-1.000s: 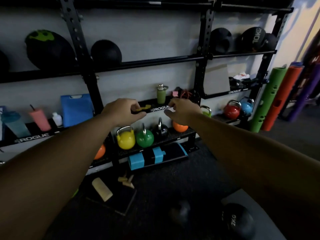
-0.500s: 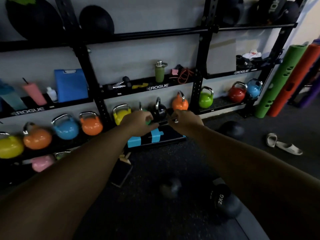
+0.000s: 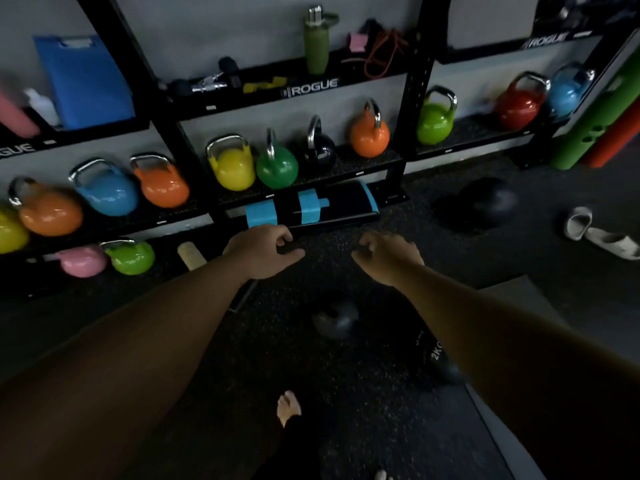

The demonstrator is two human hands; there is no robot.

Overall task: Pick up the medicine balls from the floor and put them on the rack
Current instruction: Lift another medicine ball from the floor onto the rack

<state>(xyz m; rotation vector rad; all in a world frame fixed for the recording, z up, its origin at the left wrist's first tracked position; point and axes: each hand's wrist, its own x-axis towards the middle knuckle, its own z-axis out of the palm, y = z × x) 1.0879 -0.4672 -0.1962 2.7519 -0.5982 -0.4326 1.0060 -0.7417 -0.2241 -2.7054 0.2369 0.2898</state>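
While the left hand (image 3: 263, 252) and right hand (image 3: 388, 259) hover empty, fingers loosely curled, the small dark round medicine ball (image 3: 334, 320) lies on the speckled black floor (image 3: 311, 393) near and below them, so the pickup reach seems in hand, calling for both hands to drop and cup it.

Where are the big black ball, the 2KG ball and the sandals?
big black ball (image 3: 486, 204), head view, centre of its top.
2KG ball (image 3: 434, 356), head view, by its label.
sandals (image 3: 577, 221), head view, left sandal's strap.
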